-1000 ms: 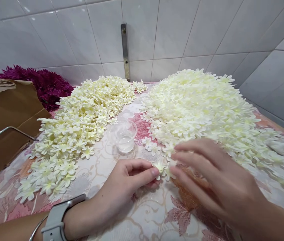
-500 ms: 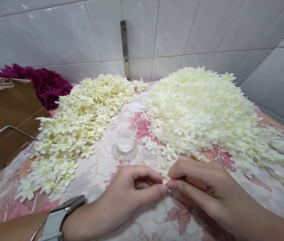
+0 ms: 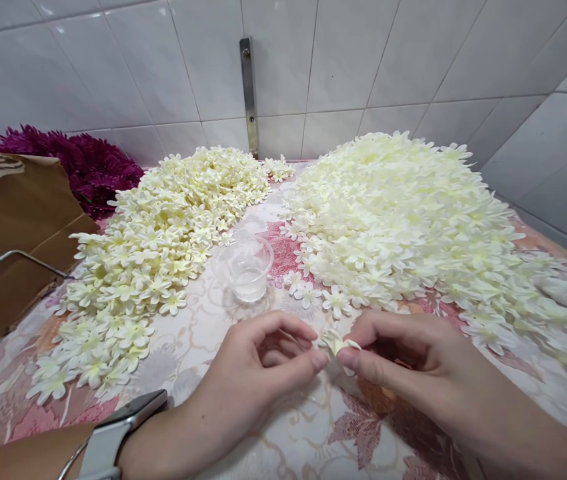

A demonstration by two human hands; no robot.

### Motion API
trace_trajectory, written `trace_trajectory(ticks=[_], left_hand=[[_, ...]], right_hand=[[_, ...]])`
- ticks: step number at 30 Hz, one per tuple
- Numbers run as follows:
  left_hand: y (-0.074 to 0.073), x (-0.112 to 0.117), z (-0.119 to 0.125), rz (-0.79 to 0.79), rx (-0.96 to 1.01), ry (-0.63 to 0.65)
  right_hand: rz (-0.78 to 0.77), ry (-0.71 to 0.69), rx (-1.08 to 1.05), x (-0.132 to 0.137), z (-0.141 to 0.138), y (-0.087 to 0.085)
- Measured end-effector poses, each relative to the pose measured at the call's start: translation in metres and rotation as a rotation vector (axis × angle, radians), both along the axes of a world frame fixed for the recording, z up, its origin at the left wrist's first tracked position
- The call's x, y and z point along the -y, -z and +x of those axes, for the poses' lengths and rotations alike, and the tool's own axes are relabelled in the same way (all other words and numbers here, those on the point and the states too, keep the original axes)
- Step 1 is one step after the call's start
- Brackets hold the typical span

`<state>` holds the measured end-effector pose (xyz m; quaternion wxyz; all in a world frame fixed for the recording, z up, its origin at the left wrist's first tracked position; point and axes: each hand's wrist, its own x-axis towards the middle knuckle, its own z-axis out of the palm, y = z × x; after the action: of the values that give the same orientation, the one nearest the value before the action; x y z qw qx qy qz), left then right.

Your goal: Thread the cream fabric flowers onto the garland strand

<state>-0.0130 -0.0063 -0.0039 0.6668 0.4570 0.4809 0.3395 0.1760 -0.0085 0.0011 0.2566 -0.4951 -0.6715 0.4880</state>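
Just in front of me, a small white flower (image 3: 334, 343) with a pale yellow centre is held above the patterned cloth. My right hand (image 3: 413, 373) pinches it from the right between thumb and forefinger. From the left, my left hand (image 3: 258, 377) has its thumb and forefinger tips closed at the flower's left petal edge, its other fingers curled behind. Beyond my hands stands a clear plastic cup (image 3: 247, 283). To its left is a heap of cream flowers (image 3: 163, 240), and to its right a larger heap of white flowers (image 3: 393, 220).
A brown cardboard box (image 3: 18, 233) with a bent metal rod (image 3: 13, 253) sits at the left. Purple flowers (image 3: 76, 167) lie behind it. Floral cloth (image 3: 283, 433) covers the table. A metal bracket (image 3: 248, 97) is fixed to the tiled wall (image 3: 363, 53) behind.
My fingertips have moved a little apart, and more of the flower shows between them, with its petals turned differently. The heaps and the cup stay in place.
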Motion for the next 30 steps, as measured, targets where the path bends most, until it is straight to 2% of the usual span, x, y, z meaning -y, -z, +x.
trace_trajectory(ticks=[2,6,8,10,16,25,30], left_hand=[[-0.001,0.001,0.0,0.061,-0.006,-0.022],[-0.002,0.005,-0.002,0.098,0.003,0.111],[-0.002,0.006,-0.002,0.09,0.014,0.125],[-0.003,0.005,-0.002,0.067,0.03,0.104],[-0.009,-0.004,0.002,-0.036,0.097,-0.064],[-0.011,-0.002,0.003,-0.08,0.069,-0.097],[-0.01,-0.002,0.004,-0.072,0.047,-0.141]], right_hand=[[-0.02,0.065,-0.026,0.0,-0.001,0.0],[-0.189,0.087,-0.24,0.001,-0.007,0.003],[-0.239,0.089,-0.319,0.002,-0.01,0.004],[-0.268,0.078,-0.334,0.003,-0.011,0.005],[-0.388,0.026,-0.34,0.002,-0.005,0.0],[-0.256,0.12,-0.202,-0.003,-0.002,0.005],[-0.198,0.083,-0.187,-0.001,-0.003,-0.001]])
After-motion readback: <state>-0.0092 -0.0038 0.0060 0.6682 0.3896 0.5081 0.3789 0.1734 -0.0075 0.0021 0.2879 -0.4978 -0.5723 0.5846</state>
